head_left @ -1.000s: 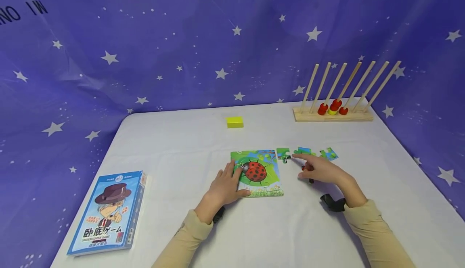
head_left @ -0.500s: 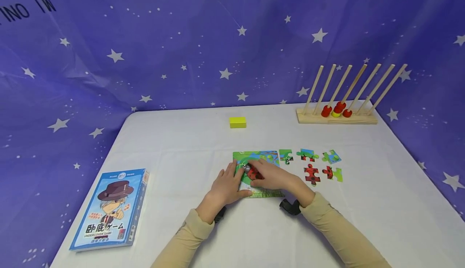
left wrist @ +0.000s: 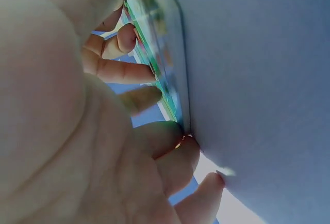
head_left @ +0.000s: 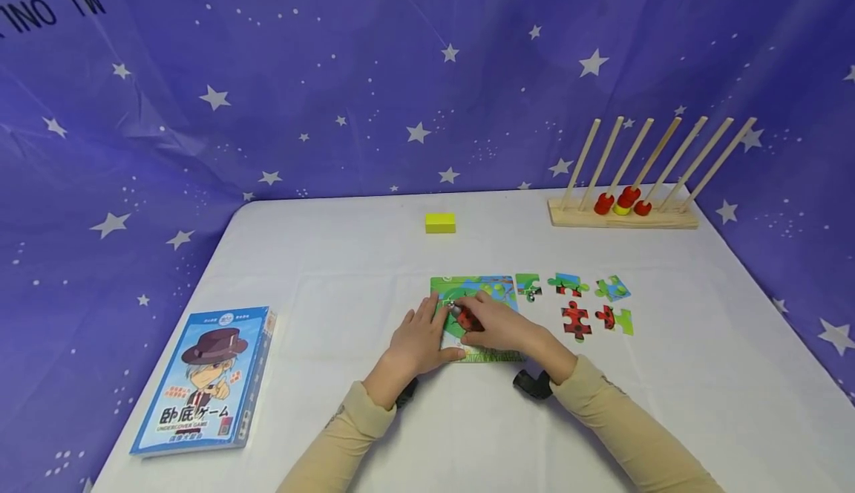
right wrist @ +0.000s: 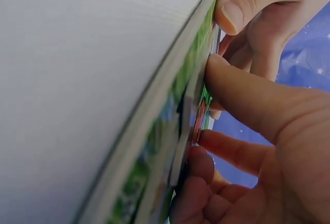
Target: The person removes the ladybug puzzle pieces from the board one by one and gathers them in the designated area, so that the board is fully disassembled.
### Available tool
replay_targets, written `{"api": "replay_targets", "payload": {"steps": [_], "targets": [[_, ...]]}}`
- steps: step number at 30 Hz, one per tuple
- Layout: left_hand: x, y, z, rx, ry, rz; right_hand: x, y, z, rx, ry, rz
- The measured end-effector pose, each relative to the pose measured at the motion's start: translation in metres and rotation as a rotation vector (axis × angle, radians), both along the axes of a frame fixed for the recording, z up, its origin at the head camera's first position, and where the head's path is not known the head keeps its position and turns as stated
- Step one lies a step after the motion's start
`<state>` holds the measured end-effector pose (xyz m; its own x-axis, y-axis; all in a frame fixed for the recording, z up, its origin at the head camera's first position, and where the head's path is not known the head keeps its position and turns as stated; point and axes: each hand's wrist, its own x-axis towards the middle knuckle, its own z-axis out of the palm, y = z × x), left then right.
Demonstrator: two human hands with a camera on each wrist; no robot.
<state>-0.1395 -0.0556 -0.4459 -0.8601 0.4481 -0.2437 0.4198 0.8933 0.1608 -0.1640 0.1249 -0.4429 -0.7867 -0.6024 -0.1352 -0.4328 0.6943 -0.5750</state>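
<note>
A ladybug jigsaw puzzle [head_left: 497,341] lies flat on the white table. My left hand [head_left: 417,341] rests on its left side, thumb along the near edge, fingers relaxed. Over the ladybug picture, my right hand [head_left: 504,324] pinches a puzzle piece [right wrist: 180,144] between thumb and fingers; the right wrist view shows its pale edge tilted up from the board. Much of the ladybug is hidden under this hand. Right of the board lie several loose puzzle pieces, among them a red-and-black piece [head_left: 576,320], a green corner piece [head_left: 528,283] and a red-and-green piece [head_left: 617,320].
A yellow block [head_left: 440,223] stands behind the puzzle. At the back right is a wooden peg stand [head_left: 621,217] with red and yellow beads. A blue game box [head_left: 200,382] lies at the left. A purple starry cloth [head_left: 374,107] hangs behind the table.
My right hand has moved left from the loose pieces onto the puzzle, leaving a red-and-black piece on the table. My left hand stays on the board.
</note>
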Motion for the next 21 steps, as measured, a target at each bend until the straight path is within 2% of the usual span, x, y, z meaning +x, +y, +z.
{"api": "replay_targets", "payload": {"steps": [8, 14, 21], "targets": [[0.0027, 0.0007, 0.0030, -0.057, 0.009, 0.029, -0.0008, -0.0022, -0.0002, -0.058, 0.005, -0.016], [0.0014, 0.0008, 0.0026, -0.052, 0.007, 0.050, -0.0040, -0.0028, -0.0046, -0.102, -0.021, -0.031], [0.0010, 0.0007, 0.0039, -0.018, -0.014, 0.068, -0.0061, -0.0006, -0.0056, -0.201, -0.056, -0.035]]}}
